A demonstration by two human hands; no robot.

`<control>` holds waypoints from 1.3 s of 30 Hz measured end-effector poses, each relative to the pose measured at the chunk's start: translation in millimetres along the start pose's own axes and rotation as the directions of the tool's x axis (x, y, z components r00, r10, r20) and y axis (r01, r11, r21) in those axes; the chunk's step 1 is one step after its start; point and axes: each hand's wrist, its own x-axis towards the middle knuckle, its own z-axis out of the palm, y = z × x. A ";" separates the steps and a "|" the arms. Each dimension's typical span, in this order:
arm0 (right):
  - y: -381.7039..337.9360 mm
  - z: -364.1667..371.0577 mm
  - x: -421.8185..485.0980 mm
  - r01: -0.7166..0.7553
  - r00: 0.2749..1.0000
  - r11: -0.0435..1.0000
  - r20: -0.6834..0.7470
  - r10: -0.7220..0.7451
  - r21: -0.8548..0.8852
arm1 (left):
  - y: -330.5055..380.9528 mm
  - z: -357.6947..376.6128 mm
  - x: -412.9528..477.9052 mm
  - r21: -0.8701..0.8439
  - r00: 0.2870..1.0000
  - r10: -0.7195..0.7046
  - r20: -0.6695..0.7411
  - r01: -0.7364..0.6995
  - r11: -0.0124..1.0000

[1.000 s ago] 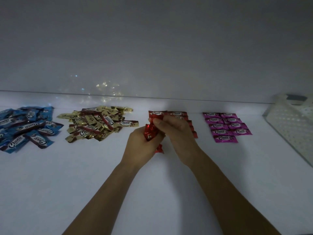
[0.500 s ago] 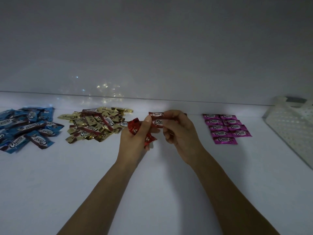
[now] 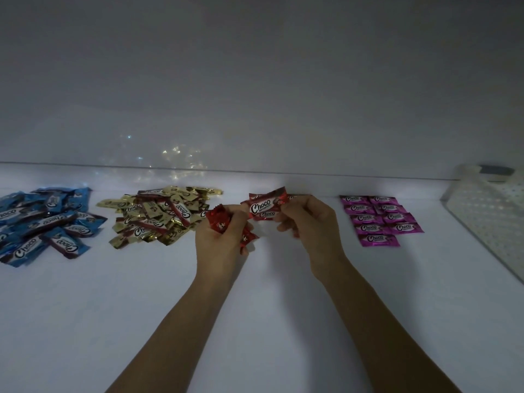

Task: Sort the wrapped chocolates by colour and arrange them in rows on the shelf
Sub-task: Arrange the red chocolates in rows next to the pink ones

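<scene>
1. My right hand point(image 3: 309, 228) pinches one red foil-wrapped chocolate point(image 3: 265, 207) by its right end, between thumb and fingertips. It hangs tilted just above the white shelf point(image 3: 255, 307), with its face towards me.
2. The wrapper is glossy red with a dark brown band, white "Choco" lettering and crimped ends.
3. My left hand point(image 3: 219, 242) is curled round a small bunch of red wrapped chocolates point(image 3: 218, 222). Their backs show plain red with small white marks.
4. A few laid red chocolates point(image 3: 266, 215) lie flat just beneath the pinched one, partly hidden by my right hand.
5. To the right, the pink wrapped chocolates point(image 3: 380, 219) lie in two neat columns. To the left sits a loose heap of gold wrapped chocolates point(image 3: 161, 214), and further left a heap of blue wrapped chocolates point(image 3: 42, 222).
6. A white perforated plastic basket point(image 3: 487, 217) stands at the shelf's right edge.
</scene>
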 end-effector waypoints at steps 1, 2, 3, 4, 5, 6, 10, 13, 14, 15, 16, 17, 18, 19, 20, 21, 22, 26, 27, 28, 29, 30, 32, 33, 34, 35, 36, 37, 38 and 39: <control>1.1 0.2 0.3 -0.002 1.000 0.998 -0.012 0.001 -0.057 | -0.9 -0.4 0.6 0.015 1.000 0.011 -0.028 -0.011 1.000; 2.9 0.5 0.8 0.000 1.000 0.992 -0.024 -0.003 -0.128 | -2.0 -1.1 1.3 0.039 0.998 0.023 -0.050 -0.021 0.999; 6.1 0.5 2.1 0.017 0.999 0.976 -0.040 -0.027 -0.218 | -3.7 -1.9 2.4 0.068 0.997 0.038 -0.067 -0.033 0.997; 10.1 0.1 3.3 0.061 0.994 0.941 -0.062 -0.086 -0.333 | -5.5 -2.8 3.3 0.103 0.996 0.054 -0.077 -0.046 0.994; 13.2 -1.1 4.4 0.137 0.978 0.876 -0.075 -0.193 -0.462 | -7.8 -3.3 3.7 0.141 0.994 0.073 -0.083 -0.061 0.988; 15.4 -2.6 4.9 0.244 0.940 0.779 -0.057 -0.337 -0.578 | -9.5 -3.6 4.0 0.177 0.992 0.094 -0.083 -0.078 0.981; 24.1 -1.7 4.8 0.570 0.759 0.369 0.298 -0.579 -0.734 | -17.0 -5.9 6.4 0.268 0.987 0.149 -0.064 -0.127 0.955; 29.3 2.1 5.2 0.603 0.722 0.267 0.373 -0.582 -0.751 | -19.4 -7.6 8.6 0.308 0.988 0.150 -0.026 -0.135 0.942; 29.4 1.3 6.0 0.591 0.722 0.262 0.355 -0.593 -0.763 | -19.4 -7.4 8.9 0.314 0.990 0.140 -0.014 -0.129 0.941; 28.9 0.0 6.8 0.576 0.729 0.267 0.338 -0.595 -0.773 | -19.1 -7.1 8.8 0.317 0.991 0.131 -0.006 -0.122 0.941; 28.5 -1.3 7.0 0.569 0.742 0.282 0.335 -0.581 -0.772 | -19.2 -7.0 9.0 0.324 0.992 0.127 0.004 -0.121 0.938; 28.5 -2.1 6.8 0.570 0.759 0.303 0.349 -0.550 -0.764 | -19.7 -6.5 9.3 0.339 0.992 0.128 0.018 -0.127 0.932; 28.7 -2.0 4.9 0.578 0.776 0.327 0.380 -0.503 -0.747 | -20.4 -6.5 9.2 0.355 0.991 0.127 0.031 -0.130 0.926; 29.1 -1.2 2.8 0.584 0.791 0.356 0.413 -0.451 -0.730 | -21.5 -6.7 9.5 0.366 0.992 0.123 0.040 -0.129 0.922; 29.0 0.5 1.7 0.582 0.803 0.380 0.435 -0.408 -0.719 | -22.2 -6.5 9.9 0.371 0.992 0.118 0.047 -0.127 0.920; 30.0 2.0 1.6 0.571 0.815 0.394 0.439 -0.379 -0.720 | -23.4 -6.4 10.1 0.374 0.992 0.114 0.050 -0.124 0.919; 30.6 2.8 2.5 0.555 0.826 0.396 0.428 -0.368 -0.731 | -24.0 -6.2 9.9 0.375 0.993 0.113 0.047 -0.122 0.919; 31.9 -0.4 5.5 0.511 0.845 0.375 0.371 -0.385 -0.774 | -21.5 -5.2 8.0 0.318 0.992 0.122 -0.018 -0.109 0.942; 31.1 -0.8 4.1 0.503 0.850 0.371 0.371 -0.373 -0.781 | -20.4 -4.9 8.3 0.297 0.993 0.112 -0.037 -0.096 0.950; 29.8 -0.7 2.5 0.494 0.858 0.370 0.375 -0.350 -0.786 | -19.4 -4.9 8.6 0.286 0.993 0.105 -0.053 -0.086 0.954; 28.7 -0.9 1.3 0.485 0.867 0.377 0.377 -0.326 -0.789 | -19.3 -5.0 9.6 0.290 0.993 0.102 -0.063 -0.080 0.954; 27.4 -1.7 0.8 0.477 0.872 0.384 0.372 -0.318 -0.790 | -19.4 -5.2 10.4 0.298 0.993 0.100 -0.066 -0.076 0.952; 24.8 -2.8 1.4 0.470 0.873 0.373 0.359 -0.330 -0.800 | -19.2 -5.1 11.1 0.287 0.994 0.087 -0.069 -0.064 0.956; 23.3 -3.1 1.8 0.472 0.871 0.352 0.364 -0.331 -0.808 | -18.9 -4.9 11.1 0.274 0.994 0.080 -0.074 -0.057 0.960; 22.8 -3.4 2.6 0.480 0.865 0.329 0.374 -0.335 -0.813 | -19.2 -4.8 11.3 0.267 0.994 0.077 -0.081 -0.053 0.962; 22.8 -3.7 2.6 0.491 0.856 0.310 0.386 -0.343 -0.814 | -19.1 -4.7 11.0 0.269 0.993 0.078 -0.085 -0.053 0.962; 23.1 -3.9 1.8 0.503 0.846 0.288 0.395 -0.359 -0.815 | -18.9 -4.7 11.0 0.271 0.993 0.082 -0.086 -0.055 0.961; 23.7 -3.7 1.3 0.517 0.831 0.254 0.407 -0.380 -0.817 | -18.8 -4.6 11.2 0.270 0.993 0.082 -0.090 -0.055 0.961; 24.1 -2.5 0.1 0.528 0.814 0.211 0.420 -0.401 -0.822 | -18.6 -4.3 11.2 0.274 0.992 0.078 -0.097 -0.048 0.961; 25.0 -0.4 -1.5 0.537 0.800 0.169 0.435 -0.413 -0.827 | -18.1 -4.1 10.8 0.282 0.992 0.077 -0.104 -0.045 0.958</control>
